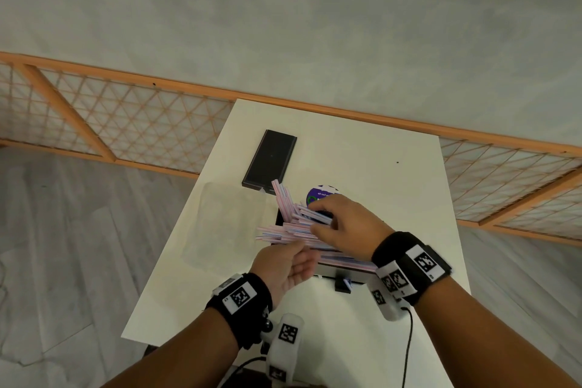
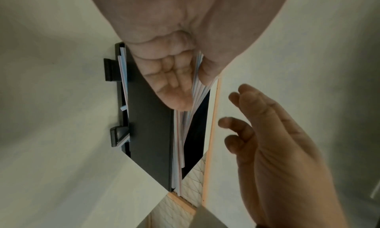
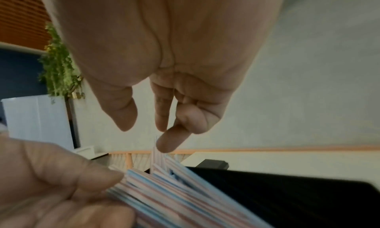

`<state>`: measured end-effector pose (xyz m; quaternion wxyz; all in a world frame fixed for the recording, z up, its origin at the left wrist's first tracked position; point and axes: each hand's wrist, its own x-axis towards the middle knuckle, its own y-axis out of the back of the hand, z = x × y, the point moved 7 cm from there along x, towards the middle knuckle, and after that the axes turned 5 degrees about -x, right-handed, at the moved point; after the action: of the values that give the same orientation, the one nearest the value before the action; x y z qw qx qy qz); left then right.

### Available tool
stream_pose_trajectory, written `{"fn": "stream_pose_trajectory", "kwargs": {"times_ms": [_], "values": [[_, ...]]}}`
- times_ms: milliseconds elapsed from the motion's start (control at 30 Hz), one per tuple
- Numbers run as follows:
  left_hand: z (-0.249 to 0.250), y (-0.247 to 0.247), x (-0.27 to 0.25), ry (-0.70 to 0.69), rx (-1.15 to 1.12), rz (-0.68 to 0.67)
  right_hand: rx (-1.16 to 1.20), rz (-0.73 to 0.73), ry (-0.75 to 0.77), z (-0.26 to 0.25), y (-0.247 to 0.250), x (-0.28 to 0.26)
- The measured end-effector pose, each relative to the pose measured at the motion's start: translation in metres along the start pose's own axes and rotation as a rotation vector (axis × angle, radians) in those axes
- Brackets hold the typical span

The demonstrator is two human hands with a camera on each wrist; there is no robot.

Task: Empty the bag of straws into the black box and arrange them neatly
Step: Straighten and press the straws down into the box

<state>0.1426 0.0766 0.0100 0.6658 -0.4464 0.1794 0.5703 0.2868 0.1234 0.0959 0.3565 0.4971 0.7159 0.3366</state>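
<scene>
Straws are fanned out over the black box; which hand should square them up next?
Right. The left hand already grips the straws at their near ends, while the right hand rests on the splayed ends above the black box, fingers seemingly free to push them in line.

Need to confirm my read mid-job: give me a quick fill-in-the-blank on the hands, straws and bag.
1. The straws are gripped by the ___ hand.
2. The right hand, fingers relaxed, grips ___.
3. The clear bag lies on the table, to the ___ of the black box.
Missing words: left; nothing; left.
</scene>
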Motion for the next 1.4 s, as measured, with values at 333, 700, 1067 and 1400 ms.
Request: {"fn": "stream_pose_trajectory", "kwargs": {"times_ms": [333, 700, 1067, 1400], "values": [[0.06, 0.028, -0.046, -0.84, 0.565, 0.269, -0.147, 0.085, -0.033, 0.026, -0.019, -0.058], [0.043, 0.027, 0.018, -0.495, 0.645, 0.258, -0.152, 0.194, -0.094, 0.039, -0.047, -0.075], [0.04, 0.0, 0.034, -0.665, 1.121, 0.307, -0.118, 0.193, -0.112, 0.031, -0.022, -0.038], [0.033, -0.024, 0.007, -1.112, 1.578, 0.011, -0.266, -0.029, -0.089, 0.029, -0.036, 0.027]]}}
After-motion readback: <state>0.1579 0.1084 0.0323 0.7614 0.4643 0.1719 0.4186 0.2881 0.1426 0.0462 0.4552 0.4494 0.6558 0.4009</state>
